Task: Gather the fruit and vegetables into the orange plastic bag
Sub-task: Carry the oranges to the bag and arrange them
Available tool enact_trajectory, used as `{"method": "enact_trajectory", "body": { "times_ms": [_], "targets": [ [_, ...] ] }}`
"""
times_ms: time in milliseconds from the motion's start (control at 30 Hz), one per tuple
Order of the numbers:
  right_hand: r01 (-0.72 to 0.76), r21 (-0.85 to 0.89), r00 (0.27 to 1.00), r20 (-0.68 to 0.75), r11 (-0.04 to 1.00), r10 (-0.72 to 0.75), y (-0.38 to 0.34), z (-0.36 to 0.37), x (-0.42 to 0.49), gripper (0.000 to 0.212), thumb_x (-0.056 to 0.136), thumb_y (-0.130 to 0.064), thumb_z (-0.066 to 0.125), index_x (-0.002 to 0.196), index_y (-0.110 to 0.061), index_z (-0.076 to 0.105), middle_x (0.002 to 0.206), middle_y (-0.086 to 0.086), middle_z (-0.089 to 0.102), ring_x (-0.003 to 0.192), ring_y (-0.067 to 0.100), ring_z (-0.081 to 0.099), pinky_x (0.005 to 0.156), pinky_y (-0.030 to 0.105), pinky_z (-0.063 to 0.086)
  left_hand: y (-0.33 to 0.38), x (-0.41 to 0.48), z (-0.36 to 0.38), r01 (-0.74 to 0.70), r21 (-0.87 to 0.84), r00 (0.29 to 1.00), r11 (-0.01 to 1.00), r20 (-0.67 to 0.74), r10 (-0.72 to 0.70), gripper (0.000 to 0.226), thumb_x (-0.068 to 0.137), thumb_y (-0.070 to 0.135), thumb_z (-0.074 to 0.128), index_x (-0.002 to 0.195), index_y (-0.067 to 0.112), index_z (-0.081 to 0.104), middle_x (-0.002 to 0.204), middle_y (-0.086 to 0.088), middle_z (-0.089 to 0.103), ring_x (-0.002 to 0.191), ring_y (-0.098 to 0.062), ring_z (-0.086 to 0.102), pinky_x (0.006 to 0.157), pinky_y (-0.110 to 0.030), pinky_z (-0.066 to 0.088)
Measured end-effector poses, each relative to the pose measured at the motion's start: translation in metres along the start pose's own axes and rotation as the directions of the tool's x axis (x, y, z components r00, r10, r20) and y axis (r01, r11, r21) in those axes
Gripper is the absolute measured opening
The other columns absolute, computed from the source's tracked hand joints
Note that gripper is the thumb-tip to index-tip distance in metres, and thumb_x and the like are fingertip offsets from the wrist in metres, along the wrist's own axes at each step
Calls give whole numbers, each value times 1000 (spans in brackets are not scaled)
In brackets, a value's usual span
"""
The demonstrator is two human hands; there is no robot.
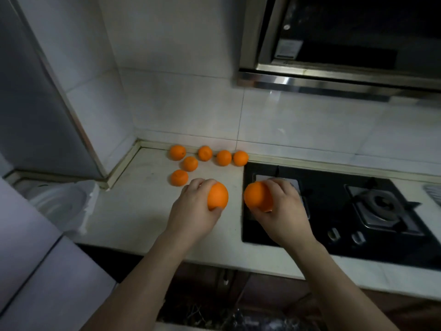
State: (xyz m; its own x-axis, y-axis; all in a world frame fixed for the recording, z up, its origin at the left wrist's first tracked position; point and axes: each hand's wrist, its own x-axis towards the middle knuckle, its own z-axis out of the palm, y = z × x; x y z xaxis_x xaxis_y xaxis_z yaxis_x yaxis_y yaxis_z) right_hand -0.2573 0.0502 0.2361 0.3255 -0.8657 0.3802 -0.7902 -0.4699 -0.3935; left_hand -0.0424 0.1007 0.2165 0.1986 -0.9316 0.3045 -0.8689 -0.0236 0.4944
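My left hand (193, 211) grips one orange (217, 195) above the white counter (133, 211). My right hand (284, 211) grips a second orange (257, 195) over the left edge of the black stove. Several more oranges lie on the counter behind my hands, near the back wall: one at the far left (177, 152), one nearest my left hand (179, 177), and one at the right end of the row (240, 158). No orange plastic bag is in view.
A black gas stove (334, 211) with a burner (384, 206) and two knobs fills the counter's right side. A range hood (334, 75) hangs above it. A white plastic bag or bin (59, 204) sits at the left, beside a grey cabinet.
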Motion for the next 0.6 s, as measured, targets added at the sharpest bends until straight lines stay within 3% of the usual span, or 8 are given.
{"method": "enact_trajectory", "body": {
  "times_ms": [300, 400, 600],
  "targets": [
    [-17, -19, 995, -98, 1000, 15, 13, -70, -46, 63, 75, -39, 74, 130, -23, 49, 129, -1, 47, 115, 20, 43, 88, 27, 38, 74, -23, -21, -166, -32, 985, 986, -56, 164, 66, 73, 39, 74, 130, 37, 41, 133, 9, 44, 114, -20, 49, 82, -37, 49],
    [-54, -32, 990, -129, 998, 49, 35, -94, -59, 65, 74, -39, 75, 131, -21, 49, 129, 0, 47, 114, 21, 44, 89, 26, 35, 108, -26, -15, -210, -52, 977, 976, -39, 208, 67, 73, 38, 75, 132, 33, 45, 135, 7, 45, 117, -21, 48, 89, -41, 49],
    [-138, -38, 974, -186, 990, 128, 98, -150, -98, 64, 75, -40, 73, 131, -23, 48, 130, -3, 46, 115, 19, 43, 87, 25, 34, 193, -36, 20, -270, -87, 962, 959, 13, 272, 64, 76, 40, 74, 132, 34, 44, 134, 9, 44, 116, -18, 46, 89, -39, 47]
  ]
}}
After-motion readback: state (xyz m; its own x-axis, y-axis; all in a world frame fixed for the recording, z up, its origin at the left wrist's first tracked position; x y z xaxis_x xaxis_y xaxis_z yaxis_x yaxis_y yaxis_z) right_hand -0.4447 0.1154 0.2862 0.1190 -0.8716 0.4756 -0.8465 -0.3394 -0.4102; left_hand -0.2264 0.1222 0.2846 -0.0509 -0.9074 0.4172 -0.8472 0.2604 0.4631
